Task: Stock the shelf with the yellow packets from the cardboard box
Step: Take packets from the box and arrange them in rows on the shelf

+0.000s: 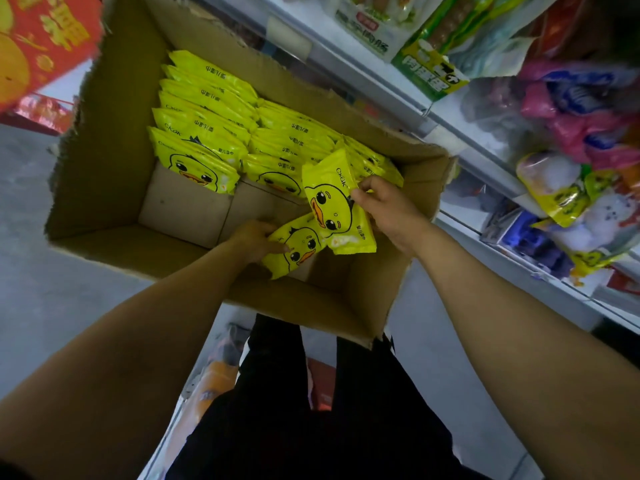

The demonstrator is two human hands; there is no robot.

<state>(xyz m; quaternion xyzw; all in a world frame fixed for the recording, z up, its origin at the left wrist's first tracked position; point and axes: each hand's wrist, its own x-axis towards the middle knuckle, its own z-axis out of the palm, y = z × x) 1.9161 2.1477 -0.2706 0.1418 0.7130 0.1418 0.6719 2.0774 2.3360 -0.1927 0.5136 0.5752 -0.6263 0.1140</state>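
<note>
**Lifting two duck packets out of the box**

Reaching into the box, both my hands work over its near right corner. My right hand pinches the upper packet at its right edge, thumb and fingertips closed on the wrapper, so that the packet stands nearly upright with the duck face toward me and its lower end hanging free. My left hand grips the lower packet from its left side, fingers curled round the edge; this packet lies tilted, its upper right corner tucked behind the bottom of the upper one. The two packets touch where they overlap.

Behind them, the stock of identical yellow packets fills the far half of the box in rows, standing on edge and leaning toward me. The near left part of the box floor shows bare cardboard. The box flaps stand open on all sides.

At right, the shelf runs diagonally across the view, its white rails edging several tiers. Mixed goods in green, pink and yellow wrappers hang or lie along it, just beside the box's right wall. At top left, a red carton leans into view. My dark trousers show below the box, above the grey floor.
</note>
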